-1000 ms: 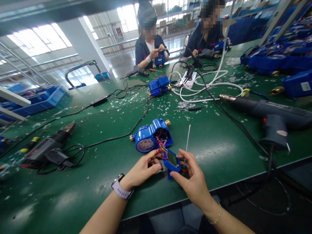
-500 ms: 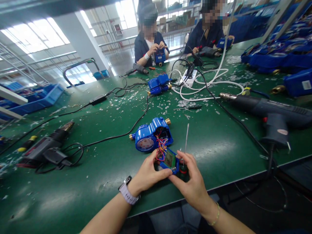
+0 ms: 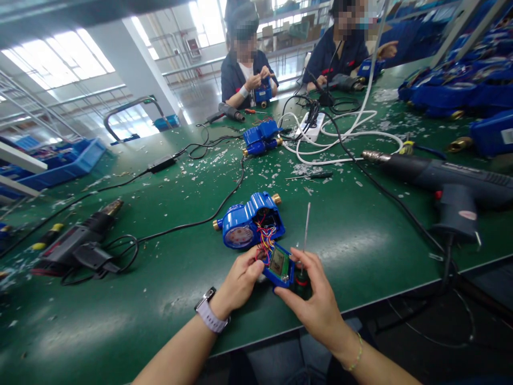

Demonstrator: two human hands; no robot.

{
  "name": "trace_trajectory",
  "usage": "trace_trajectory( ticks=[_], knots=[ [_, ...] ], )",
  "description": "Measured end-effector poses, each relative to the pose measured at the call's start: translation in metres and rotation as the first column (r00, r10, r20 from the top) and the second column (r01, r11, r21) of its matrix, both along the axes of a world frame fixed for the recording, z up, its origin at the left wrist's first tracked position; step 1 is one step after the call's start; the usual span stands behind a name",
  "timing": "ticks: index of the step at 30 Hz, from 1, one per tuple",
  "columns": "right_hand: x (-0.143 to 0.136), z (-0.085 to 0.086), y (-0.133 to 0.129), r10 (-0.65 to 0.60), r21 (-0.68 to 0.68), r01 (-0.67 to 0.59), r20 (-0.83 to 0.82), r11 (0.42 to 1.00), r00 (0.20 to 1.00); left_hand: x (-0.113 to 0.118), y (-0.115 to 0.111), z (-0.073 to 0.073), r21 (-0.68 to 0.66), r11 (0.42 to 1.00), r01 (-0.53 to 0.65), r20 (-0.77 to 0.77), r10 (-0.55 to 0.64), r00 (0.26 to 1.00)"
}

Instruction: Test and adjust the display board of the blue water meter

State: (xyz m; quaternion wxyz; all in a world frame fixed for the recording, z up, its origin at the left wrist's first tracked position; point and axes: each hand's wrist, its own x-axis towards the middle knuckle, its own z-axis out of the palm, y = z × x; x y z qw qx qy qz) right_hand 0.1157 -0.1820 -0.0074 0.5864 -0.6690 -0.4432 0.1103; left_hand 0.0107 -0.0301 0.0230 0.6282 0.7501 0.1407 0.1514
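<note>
Blue cover (image 3: pixel 272 277) w/ display (image 3: pixel 277 263) held tilted above green bench (image 3: pixel 176 267), display up. Gripped at R edge btwn thumb & fingers of R hand (image 3: pixel 315 289); L hand (image 3: pixel 240 278) closed at L edge, by wires (image 3: pixel 266 238); whether wires also pinched, can't be told. Wires run to blue meter body (image 3: pixel 248 219), laid just beyond. Screwdriver (image 3: pixel 306 230) seen close by R fingers; contact unclear. Heat gun (image 3: pixel 452 182) placed far R.

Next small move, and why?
Probably have the left hand tuck the thin multicoloured wires into the glossy blue meter housing: they spill from its open cavity to the blue-framed green circuit board held by the right hand.
</note>
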Motion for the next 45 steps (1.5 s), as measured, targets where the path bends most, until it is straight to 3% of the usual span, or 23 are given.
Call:
trace_trajectory(
  ticks=[8, 25, 38, 45],
  knots=[
    [0.001, -0.002, -0.002, -0.005, 0.011, 0.006, -0.025, 1.0, 1.0, -0.004, 0.001, 0.0, -0.003, 0.998, 0.058, -0.027, -0.058, 0.998],
    [-0.001, -0.002, -0.002, -0.017, 0.038, 0.016, 0.026, 0.999, 1.0, -0.001, -0.009, -0.006, 0.168, 0.986, 0.013, -0.108, 0.006, 0.994],
    [-0.001, 0.0, -0.002, -0.025, 0.029, 0.023, 0.067, 0.999, 0.997, -0.004, -0.005, -0.005, 0.096, 0.995, 0.005, -0.067, 0.001, 0.998],
    [-0.001, -0.001, -0.002, -0.033, 0.037, 0.031, 0.068, 0.999, 0.997, -0.002, -0.009, -0.005, 0.188, 0.982, -0.008, -0.12, 0.031, 0.992]
  ],
)
